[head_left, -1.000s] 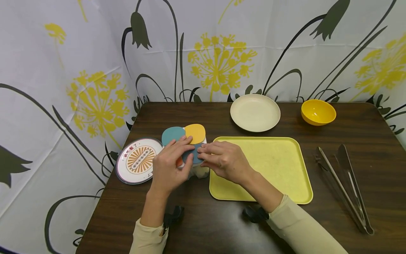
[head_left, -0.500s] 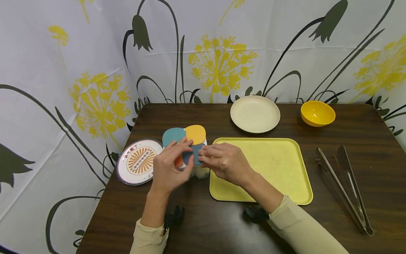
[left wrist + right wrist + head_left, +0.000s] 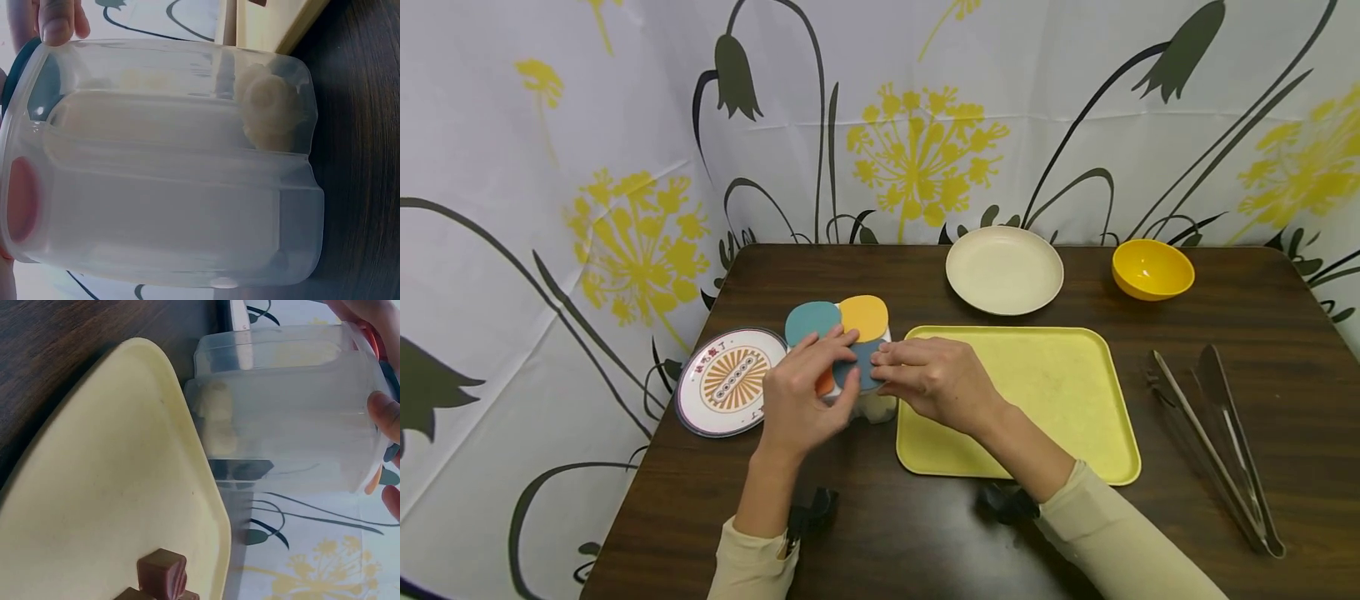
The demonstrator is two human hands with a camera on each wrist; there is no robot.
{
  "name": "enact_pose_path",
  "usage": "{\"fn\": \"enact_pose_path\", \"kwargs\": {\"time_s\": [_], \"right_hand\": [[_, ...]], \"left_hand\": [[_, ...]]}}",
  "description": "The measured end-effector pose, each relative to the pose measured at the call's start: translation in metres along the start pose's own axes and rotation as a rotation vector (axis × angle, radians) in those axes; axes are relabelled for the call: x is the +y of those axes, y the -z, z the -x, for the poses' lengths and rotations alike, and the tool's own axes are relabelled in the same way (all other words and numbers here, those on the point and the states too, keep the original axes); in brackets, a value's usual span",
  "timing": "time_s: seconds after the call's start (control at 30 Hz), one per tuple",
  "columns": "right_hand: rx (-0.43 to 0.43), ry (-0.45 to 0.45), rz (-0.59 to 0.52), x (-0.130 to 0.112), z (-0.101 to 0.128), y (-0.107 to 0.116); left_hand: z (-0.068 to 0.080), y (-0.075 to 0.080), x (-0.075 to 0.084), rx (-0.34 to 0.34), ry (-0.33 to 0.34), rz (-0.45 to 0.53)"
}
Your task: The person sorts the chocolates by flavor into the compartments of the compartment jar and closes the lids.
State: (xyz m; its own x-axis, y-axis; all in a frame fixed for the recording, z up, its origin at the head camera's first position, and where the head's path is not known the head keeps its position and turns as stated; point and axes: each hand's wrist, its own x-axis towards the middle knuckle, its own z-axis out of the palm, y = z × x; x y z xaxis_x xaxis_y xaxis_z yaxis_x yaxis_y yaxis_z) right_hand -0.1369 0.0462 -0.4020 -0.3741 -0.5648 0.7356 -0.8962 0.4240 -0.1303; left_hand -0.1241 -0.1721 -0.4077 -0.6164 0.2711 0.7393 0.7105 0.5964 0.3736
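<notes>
head view: left hand (image 3: 797, 400) and right hand (image 3: 936, 379) both grasp the clear container (image 3: 857, 367), left of the yellow tray (image 3: 1037, 400) on the worktop (image 3: 925, 533). prying a lid (image 3: 859, 364) unevenly could tip it.

clear four-lidded container (image 3: 850, 358), upright, perhaps holding dumplings

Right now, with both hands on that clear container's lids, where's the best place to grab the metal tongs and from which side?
Probably the tongs by their joined end, nearest the table's front edge, coming from above with the right hand; the arms spread apart toward the far end.
</notes>
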Motion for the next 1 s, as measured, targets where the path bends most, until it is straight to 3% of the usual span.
{"fn": "enact_pose_path", "kwargs": {"time_s": [0.4,0.63,0.83,0.9,1.0], "right_hand": [[-0.082,-0.046,0.043,0.013,0.001,0.004],[-0.177,-0.058,0.18,0.017,0.003,0.006],[-0.254,-0.124,0.138,0.013,0.004,0.009],[-0.27,-0.133,0.117,0.011,0.004,0.01],[-0.267,-0.103,0.102,0.008,0.004,0.011]], "left_hand": [[0.01,0.006,0.004,-0.038,-0.026,-0.133],[0.015,0.02,0.009,-0.153,-0.058,-0.125],[0.014,0.036,0.013,-0.293,-0.063,-0.12],[0.014,0.037,0.014,-0.3,-0.063,-0.129],[0.014,0.034,0.016,-0.251,-0.061,-0.116]]}}
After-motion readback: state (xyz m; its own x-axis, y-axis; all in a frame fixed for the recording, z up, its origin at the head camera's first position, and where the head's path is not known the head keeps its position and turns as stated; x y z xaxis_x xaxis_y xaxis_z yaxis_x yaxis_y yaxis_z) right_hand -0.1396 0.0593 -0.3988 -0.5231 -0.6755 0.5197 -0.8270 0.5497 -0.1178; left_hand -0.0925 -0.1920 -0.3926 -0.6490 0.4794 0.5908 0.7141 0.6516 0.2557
